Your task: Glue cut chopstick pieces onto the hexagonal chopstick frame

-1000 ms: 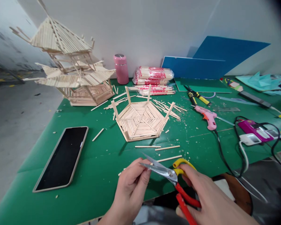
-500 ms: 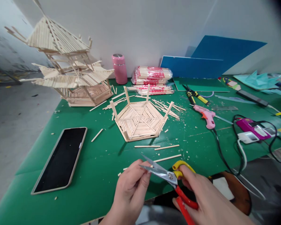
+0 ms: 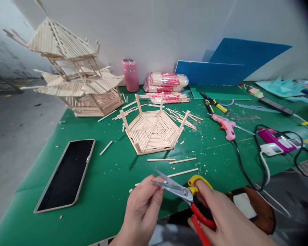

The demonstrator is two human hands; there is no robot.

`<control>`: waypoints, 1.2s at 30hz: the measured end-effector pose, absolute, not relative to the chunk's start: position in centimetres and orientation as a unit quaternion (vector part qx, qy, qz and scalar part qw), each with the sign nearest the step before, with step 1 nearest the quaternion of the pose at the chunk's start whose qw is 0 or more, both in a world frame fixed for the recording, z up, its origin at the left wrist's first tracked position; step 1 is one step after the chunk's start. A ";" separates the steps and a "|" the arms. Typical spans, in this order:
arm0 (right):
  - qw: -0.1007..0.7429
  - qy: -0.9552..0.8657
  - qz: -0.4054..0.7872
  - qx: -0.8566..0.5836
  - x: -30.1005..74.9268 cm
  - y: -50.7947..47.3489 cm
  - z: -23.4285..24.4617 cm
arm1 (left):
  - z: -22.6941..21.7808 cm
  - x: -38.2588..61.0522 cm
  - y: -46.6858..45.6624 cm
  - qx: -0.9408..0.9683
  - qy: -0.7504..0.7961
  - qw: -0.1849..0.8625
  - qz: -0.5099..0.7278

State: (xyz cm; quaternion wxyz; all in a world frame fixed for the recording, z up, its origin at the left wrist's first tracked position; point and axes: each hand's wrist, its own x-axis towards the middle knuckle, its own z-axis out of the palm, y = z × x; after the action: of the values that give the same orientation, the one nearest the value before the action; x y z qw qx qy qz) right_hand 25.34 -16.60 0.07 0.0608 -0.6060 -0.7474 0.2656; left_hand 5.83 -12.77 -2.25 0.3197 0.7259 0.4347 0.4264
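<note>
My left hand (image 3: 145,201) is closed, fingers pinched around a thin wooden stick (image 3: 165,182). Only a small pale end of that stick shows at the fingertips; the fingers hide the rest. Through the handles of a pair of scissors (image 3: 185,192), red and yellow, run the fingers of my right hand (image 3: 215,208). The scissors' blades are parted and lie right at my left fingertips, around the stick's end. Beyond my hands sits a hexagonal stick platform (image 3: 154,131) with short upright posts at its corners. Several loose sticks (image 3: 183,172) lie between it and my hands.
A tiered stick pavilion (image 3: 77,78) stands at the left rear, with a phone (image 3: 65,176) in front. Behind are a pink bottle (image 3: 130,77) and bagged sticks (image 3: 166,82). To the right lie a pink glue gun (image 3: 227,126), pliers (image 3: 214,103) and a corded power strip (image 3: 279,140).
The scissors and my right hand have shifted very slightly left, with the blades still parted at the left fingertips. The whole view has drifted slightly. Nothing was taken up or let go.
</note>
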 end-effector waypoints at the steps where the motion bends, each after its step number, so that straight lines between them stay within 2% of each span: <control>1: 0.060 -0.746 0.264 -0.608 25.3 -16.7 0.1 | -2.3 5.8 -12.8 0.724 0.435 0.323 0.427; 15: 0.078 -0.755 0.241 -0.605 25.4 -16.9 -0.5 | -2.4 5.8 -12.8 0.718 0.426 0.343 0.430; 36: 0.080 -0.741 0.274 -0.609 25.1 -16.3 0.6 | -2.1 5.7 -12.8 0.732 0.437 0.299 0.428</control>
State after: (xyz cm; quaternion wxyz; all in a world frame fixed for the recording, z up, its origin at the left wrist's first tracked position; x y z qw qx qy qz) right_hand 25.06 -16.33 0.59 0.0797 -0.6086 -0.7406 0.2736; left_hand 5.66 -12.82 -2.10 0.2994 0.7323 0.4369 0.4280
